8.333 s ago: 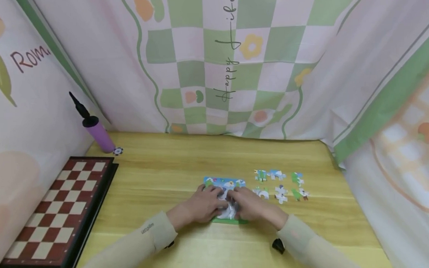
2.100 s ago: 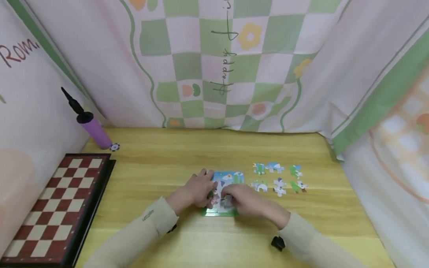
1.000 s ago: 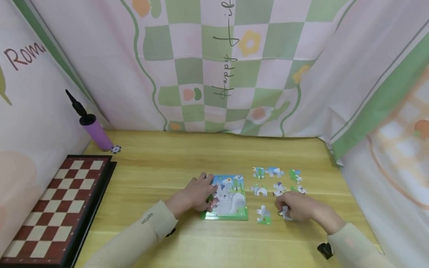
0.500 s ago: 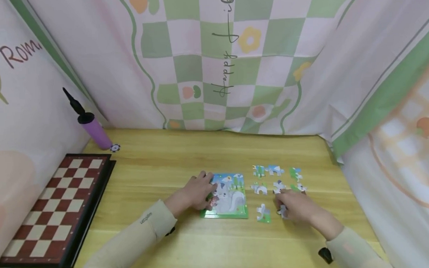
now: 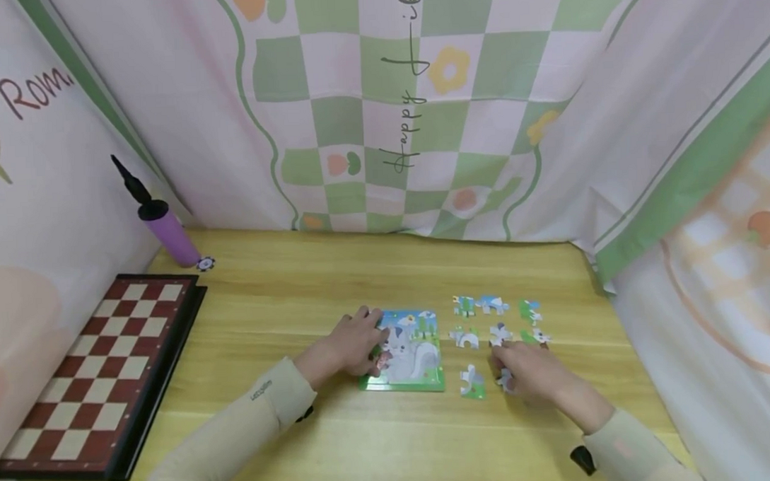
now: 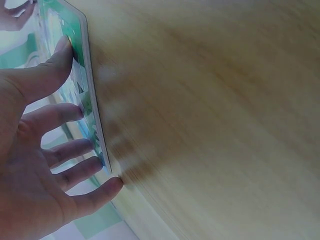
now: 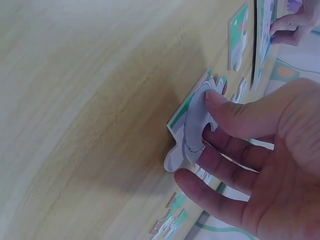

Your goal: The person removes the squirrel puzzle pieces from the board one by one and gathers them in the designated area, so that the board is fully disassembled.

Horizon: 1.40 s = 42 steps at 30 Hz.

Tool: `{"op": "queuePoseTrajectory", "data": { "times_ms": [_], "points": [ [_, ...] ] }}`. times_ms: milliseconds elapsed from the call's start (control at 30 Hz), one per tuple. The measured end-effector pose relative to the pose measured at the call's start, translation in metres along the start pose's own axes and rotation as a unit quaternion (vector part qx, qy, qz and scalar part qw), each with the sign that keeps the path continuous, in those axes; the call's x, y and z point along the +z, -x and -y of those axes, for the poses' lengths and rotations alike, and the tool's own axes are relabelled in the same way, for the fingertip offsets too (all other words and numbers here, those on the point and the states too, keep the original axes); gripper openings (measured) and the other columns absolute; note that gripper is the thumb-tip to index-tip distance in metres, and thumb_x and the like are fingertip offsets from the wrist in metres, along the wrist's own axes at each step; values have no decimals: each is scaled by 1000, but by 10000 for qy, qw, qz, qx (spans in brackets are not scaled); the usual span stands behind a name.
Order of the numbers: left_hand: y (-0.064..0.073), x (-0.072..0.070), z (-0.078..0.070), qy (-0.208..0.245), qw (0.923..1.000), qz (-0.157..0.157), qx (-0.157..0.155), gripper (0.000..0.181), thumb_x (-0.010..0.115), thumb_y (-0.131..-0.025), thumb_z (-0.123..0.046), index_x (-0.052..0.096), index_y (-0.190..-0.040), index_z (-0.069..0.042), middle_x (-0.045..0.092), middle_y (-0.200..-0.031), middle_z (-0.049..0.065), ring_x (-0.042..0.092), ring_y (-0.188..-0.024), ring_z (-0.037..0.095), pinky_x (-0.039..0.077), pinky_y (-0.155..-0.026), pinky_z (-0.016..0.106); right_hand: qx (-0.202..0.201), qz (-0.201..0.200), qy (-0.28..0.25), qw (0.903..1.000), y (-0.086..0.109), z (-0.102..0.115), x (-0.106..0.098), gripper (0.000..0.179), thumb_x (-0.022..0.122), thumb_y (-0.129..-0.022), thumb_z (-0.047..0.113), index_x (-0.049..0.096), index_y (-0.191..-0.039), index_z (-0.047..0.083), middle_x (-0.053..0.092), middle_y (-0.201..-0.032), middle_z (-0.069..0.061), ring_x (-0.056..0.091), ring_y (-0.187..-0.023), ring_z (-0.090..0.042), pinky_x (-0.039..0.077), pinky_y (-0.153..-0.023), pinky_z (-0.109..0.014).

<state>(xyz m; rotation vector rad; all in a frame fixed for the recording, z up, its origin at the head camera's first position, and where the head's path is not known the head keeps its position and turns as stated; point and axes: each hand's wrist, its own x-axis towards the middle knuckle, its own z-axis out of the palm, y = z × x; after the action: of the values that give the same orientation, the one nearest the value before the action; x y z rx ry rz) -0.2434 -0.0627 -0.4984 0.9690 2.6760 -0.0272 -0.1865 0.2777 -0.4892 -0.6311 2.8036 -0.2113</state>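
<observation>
A framed picture puzzle showing a grey squirrel-like animal lies mid-table. My left hand rests along its left side, fingers spread; in the left wrist view the thumb lies on the green border and the fingertips reach the edge. Right of the board, my right hand pinches a grey, white and green puzzle piece between thumb and fingers, tilted up close over the table. Another loose piece lies between that hand and the board.
Several more loose puzzle pieces lie in rows beyond the right hand. At left stands a folding chessboard; behind it are a purple pump and a small patterned disc. Curtains enclose the table.
Earlier both hands were over the board. My right hand has since moved right, a loose piece now lies beside the board, and another is in its fingers. The left hand stays at the board.
</observation>
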Motion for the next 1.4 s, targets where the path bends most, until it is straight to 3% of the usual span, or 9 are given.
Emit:
{"op": "queuePoseTrajectory", "data": {
  "times_ms": [267, 500, 733, 800, 967, 1067, 1400],
  "points": [
    [1, 0, 0, 82, 10000, 9, -19, 76, 77, -89, -52, 52, -154, -19, 38, -164, 12, 40, -147, 34, 49, -115, 57, -44, -46, 478, 9988, 0, 4, 2, 33, 84, -79, 7, 65, -105, 13, 66, -94, 0, 63, -84, -16, 58, -72, -35],
    [1, 0, 2, 198, 9998, 1, -30, 77, 77, -89, -52, 51, -154, -20, 37, -165, 12, 39, -148, 34, 46, -117, 57, -172, -144, 487, 9986, -1, 5, 0, 35, 85, -78, 6, 64, -105, 14, 67, -95, 0, 64, -84, -15, 58, -72, -34],
    [1, 1, 3, 220, 9998, 26, -15, 77, 77, -90, -51, 50, -155, -20, 36, -165, 12, 38, -149, 34, 45, -119, 56, -501, -649, 191, 9964, -10, 12, -9, 10, 67, -95, 6, 66, -105, 7, 72, -95, -5, 66, -79, -13, 59, -68, -29],
    [1, 2, 3, 209, 9998, 26, -17, 77, 76, -90, -51, 49, -155, -20, 36, -166, 12, 37, -150, 34, 44, -120, 56, -596, -777, 100, 9951, -17, 20, -12, 10, 64, -98, 8, 67, -107, 6, 74, -99, -7, 67, -80, -14, 60, -68, -29],
    [2, 5, 5, 236, 9997, -63, 9, 77, 75, -90, -52, 49, -156, -22, 34, -168, 11, 38, -150, 34, 45, -120, 56, -1250, -922, -38, 9879, -38, 49, -8, 20, 68, -96, 11, 69, -115, 4, 75, -110, -10, 72, -96, -22, 64, -81, -36],
    [3, 8, 7, 352, 9992, -183, 33, 77, 76, -90, -53, 49, -156, -23, 34, -169, 10, 39, -150, 33, 44, -120, 56, -1636, -827, -76, 9830, -48, 66, 0, 28, 71, -94, 12, 68, -121, 2, 73, -119, -13, 70, -111, -29, 62, -96, -44],
    [5, 12, 13, 407, 9986, -346, 55, 80, 76, -88, -56, 48, -156, -24, 34, -169, 9, 40, -150, 31, 46, -119, 54, -2094, -330, -258, 9769, -77, 111, 10, 54, 69, -98, 23, 53, -146, 2, 64, -143, -14, 60, -135, -32, 48, -118, -51]
  ]
}}
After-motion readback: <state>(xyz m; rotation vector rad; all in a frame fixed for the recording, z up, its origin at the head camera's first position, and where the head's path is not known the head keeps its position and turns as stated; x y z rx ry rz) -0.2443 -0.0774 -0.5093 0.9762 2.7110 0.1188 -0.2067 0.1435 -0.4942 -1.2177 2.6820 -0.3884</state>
